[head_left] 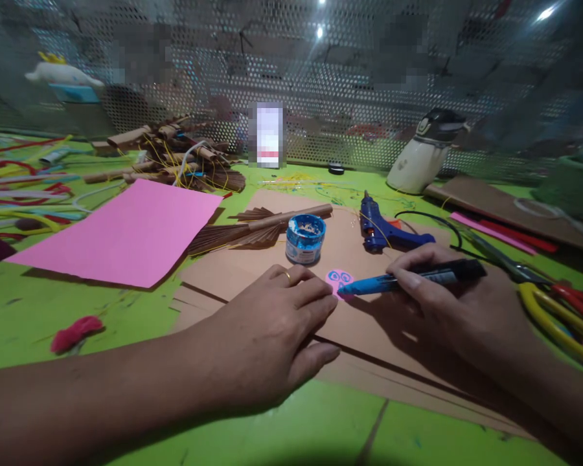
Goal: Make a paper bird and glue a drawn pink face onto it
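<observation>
My right hand point(447, 304) grips a black marker point(432, 274) whose front part is blue. Its blue tip touches a small round pink paper piece point(339, 279) with blue eye-like marks drawn on it. My left hand point(282, 317), a ring on one finger, lies flat with fingers stretched out on the brown cardboard sheets point(408, 382). Its fingertips rest at the left edge of the pink piece; whether they press on it I cannot tell. Just behind stands an open blue-smeared jar point(305, 241) with pale remains inside.
A blue glue gun point(386, 228) lies behind my right hand, with yellow-handled scissors point(556, 323) at the right. Pink paper point(126, 236) covers the left side, near brown paper rolls point(175, 155). A white-and-black penguin-shaped container point(420, 155) stands before the perforated metal screen point(204, 84).
</observation>
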The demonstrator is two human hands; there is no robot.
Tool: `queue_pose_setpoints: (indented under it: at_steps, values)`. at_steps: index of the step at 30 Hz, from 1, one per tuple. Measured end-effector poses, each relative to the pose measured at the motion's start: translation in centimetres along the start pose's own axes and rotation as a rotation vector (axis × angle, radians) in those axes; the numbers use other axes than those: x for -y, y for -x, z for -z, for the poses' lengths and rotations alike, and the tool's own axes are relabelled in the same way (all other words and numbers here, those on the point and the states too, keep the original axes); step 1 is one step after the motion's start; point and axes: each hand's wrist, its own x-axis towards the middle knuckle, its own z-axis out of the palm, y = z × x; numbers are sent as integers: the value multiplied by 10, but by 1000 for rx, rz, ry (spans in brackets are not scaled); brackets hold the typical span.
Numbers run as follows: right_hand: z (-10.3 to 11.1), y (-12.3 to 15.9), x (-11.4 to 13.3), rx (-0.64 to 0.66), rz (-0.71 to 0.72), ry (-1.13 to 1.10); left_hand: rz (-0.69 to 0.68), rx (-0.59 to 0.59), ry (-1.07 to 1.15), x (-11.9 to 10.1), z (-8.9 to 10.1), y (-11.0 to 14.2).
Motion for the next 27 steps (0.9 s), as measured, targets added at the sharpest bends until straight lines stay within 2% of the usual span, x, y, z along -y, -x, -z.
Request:
queue_pose_setpoints:
  at_steps: [16,21,27]
  values:
    - [-1,-1,1,51,-40,-37,1,-4,1,-1,0,1]
    - [1,-1,-2,26,12,11,1,-7,0,0,0,0]
    - [3,0,4,26,-48,51,-8,-33,6,-1,2,-1]
